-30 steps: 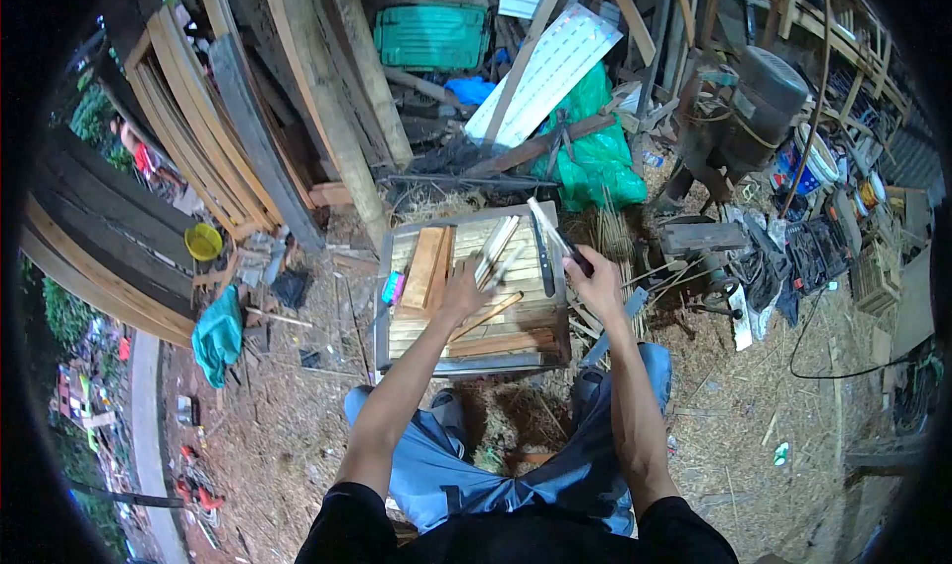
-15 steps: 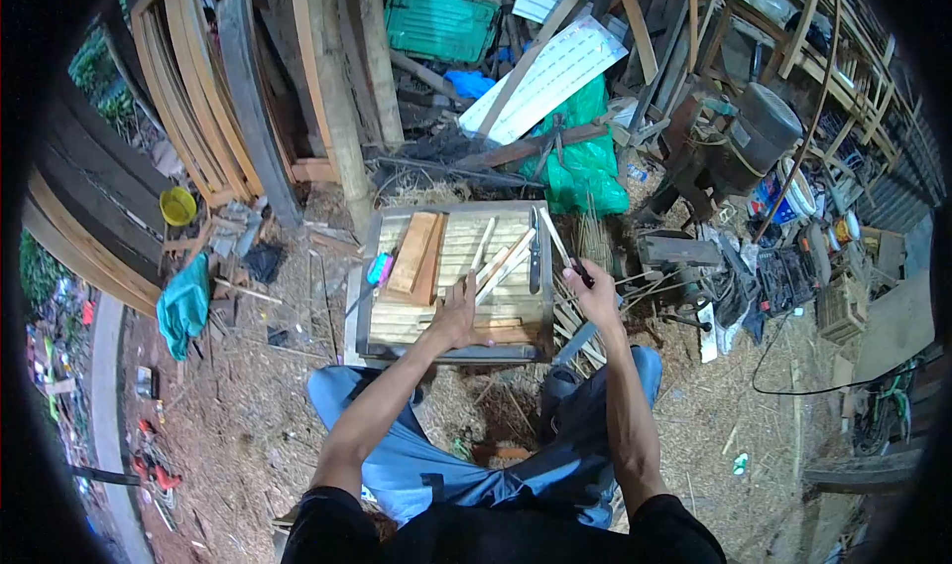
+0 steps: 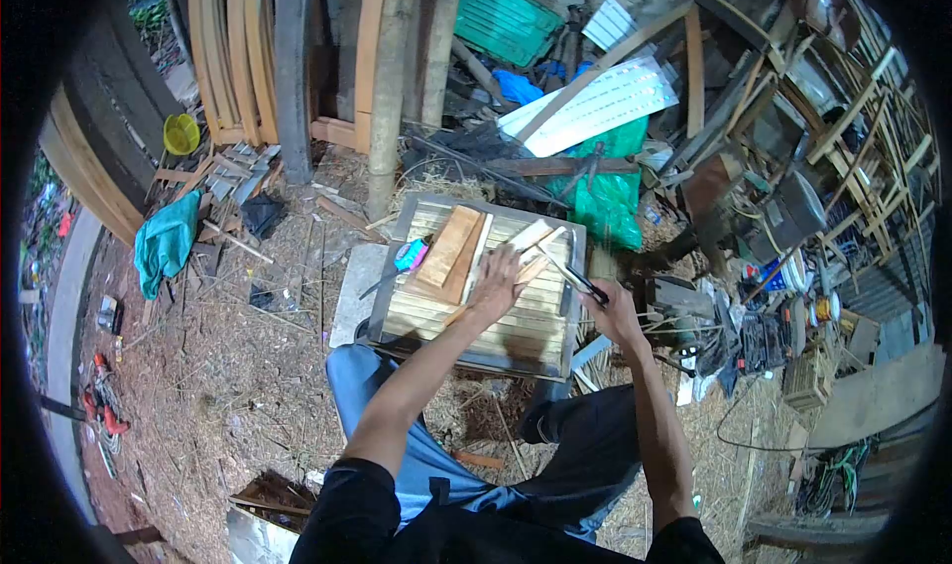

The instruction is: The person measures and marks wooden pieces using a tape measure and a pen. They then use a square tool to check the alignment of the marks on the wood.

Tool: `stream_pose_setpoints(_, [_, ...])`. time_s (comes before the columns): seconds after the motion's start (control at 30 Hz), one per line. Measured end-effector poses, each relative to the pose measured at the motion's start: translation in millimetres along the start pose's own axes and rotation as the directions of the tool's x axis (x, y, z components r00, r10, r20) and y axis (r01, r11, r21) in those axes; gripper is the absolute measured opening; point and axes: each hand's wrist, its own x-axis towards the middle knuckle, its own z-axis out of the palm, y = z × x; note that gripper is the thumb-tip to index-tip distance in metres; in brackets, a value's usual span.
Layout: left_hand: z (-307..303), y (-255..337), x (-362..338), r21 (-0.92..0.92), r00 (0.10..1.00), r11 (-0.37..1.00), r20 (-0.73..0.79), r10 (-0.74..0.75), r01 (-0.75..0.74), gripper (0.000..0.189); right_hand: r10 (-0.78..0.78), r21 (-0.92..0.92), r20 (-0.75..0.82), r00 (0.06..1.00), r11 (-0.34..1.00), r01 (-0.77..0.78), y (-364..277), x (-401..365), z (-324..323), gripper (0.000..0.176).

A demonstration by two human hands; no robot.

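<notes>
My left hand (image 3: 496, 284) is over the slatted wooden tabletop (image 3: 426, 318), its fingers closed over short pale wooden strips (image 3: 532, 235) whose ends stick out past the fingertips. My right hand (image 3: 615, 314) is at the table's right edge, wrapped round a black-handled tool (image 3: 595, 290). A thin, light length runs from that tool up and left toward the strips; blur hides its exact shape. Left of my left hand, flat wooden boards (image 3: 448, 251) lie overlapped on the slats. A pink and teal tape measure (image 3: 411, 254) sits beside them.
Wood shavings cover the ground around my knees. A green plastic sheet (image 3: 607, 207) and a white panel (image 3: 595, 106) lie behind the table. Timber frames (image 3: 243, 58) lean at the back left. Tools and scrap crowd the right, near a wooden crate (image 3: 808, 380). A teal cloth (image 3: 167, 242) lies left.
The head view has turned and shifted, so the table appears tilted. My left hand has moved up the table onto the strips, and my right hand has come in closer to it.
</notes>
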Motion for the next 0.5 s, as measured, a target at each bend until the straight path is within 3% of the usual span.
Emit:
stream_pose_setpoints(0.03, [5.6, 1.5, 6.0, 0.099, 0.998, 0.995, -0.062, 0.025, -0.019, 0.071, -0.010, 0.013, 0.013, 1.000, 1.000, 0.010, -5.6, 1.7, 3.3, 0.026])
stream_pose_setpoints(0.1, [15.7, 6.6, 19.9, 0.011, 0.999, 0.999, -0.011, -0.052, 0.052, 0.069, 0.074, 0.031, 0.047, 0.996, 0.997, -0.075, -10.7, -1.1, 11.6, 0.027])
stream_pose_setpoints(0.13, [19.1, 9.8, 25.8, 0.015, 0.999, 0.999, -0.029, -0.032, 0.032, 0.070, 0.045, 0.041, 0.022, 0.999, 0.998, -0.046, -4.3, -2.9, 20.9, 0.028])
stream_pose_setpoints(0.17, [21.3, 8.8, 27.0, 0.021, 0.999, 1.000, -0.042, -0.006, 0.007, 0.072, 0.108, 0.063, 0.066, 0.992, 0.992, -0.113, 1.3, -5.7, 31.6, 0.029])
stream_pose_setpoints(0.2, [9.3, 7.5, 23.9, -0.151, 0.998, 0.989, -0.066, -0.003, -0.007, 0.066, 0.073, 0.033, 0.068, 0.995, 0.997, -0.075, -1.1, -6.4, 37.7, 0.028])
stream_pose_setpoints(0.23, [18.7, -5.2, 21.6, -0.138, 0.999, 0.990, -0.042, -0.005, -0.001, 0.066, 0.044, -0.001, 0.070, 0.997, 0.999, -0.044, -7.6, -11.2, 37.7, 0.028])
stream_pose_setpoints(0.27, [28.5, -16.8, 22.8, -0.614, 0.995, 0.788, -0.054, -0.089, 0.037, 0.062, 0.060, 0.017, 0.074, 0.995, 0.998, -0.061, -12.5, -14.0, 35.5, 0.028])
stream_pose_setpoints(0.3, [36.2, -23.4, 25.3, -0.929, 0.984, 0.368, -0.022, -0.175, 0.045, 0.059, 0.047, 0.036, 0.051, 0.998, 0.998, -0.049, -19.0, -12.5, 29.1, 0.027])
stream_pose_setpoints(0.33, [-77.3, -3.3, 16.5, -0.338, 0.998, 0.940, -0.035, -0.053, 0.038, 0.052, 0.027, 0.050, 0.024, 0.999, 0.998, -0.028, -21.7, -10.8, 27.0, 0.026])
stream_pose_setpoints(0.4, [-99.0, -29.3, 8.5, -0.153, 0.954, 0.956, -0.125, -0.271, 0.252, 0.049, 0.053, 0.064, 0.045, 0.998, 0.996, -0.056, -13.4, -18.9, 25.3, 0.026])
stream_pose_setpoints(0.43, [-108.5, -54.0, 1.1, -0.115, 0.945, 0.952, -0.135, -0.296, 0.282, 0.055, 0.072, 0.073, 0.067, 0.995, 0.994, -0.077, -9.7, -22.9, 24.8, 0.026])
stream_pose_setpoints(0.47, [-123.2, -79.4, -0.8, -0.125, 0.903, 0.896, 0.121, -0.413, 0.427, 0.067, 0.126, 0.146, 0.162, 0.979, 0.978, -0.150, -3.1, -25.7, 27.9, 0.027])
stream_pose_setpoints(0.5, [-125.0, -98.4, -13.0, -0.061, 0.870, 0.874, 0.152, -0.469, 0.481, 0.062, 0.108, 0.123, 0.196, 0.975, 0.983, -0.134, -10.2, -26.9, 24.0, 0.029])
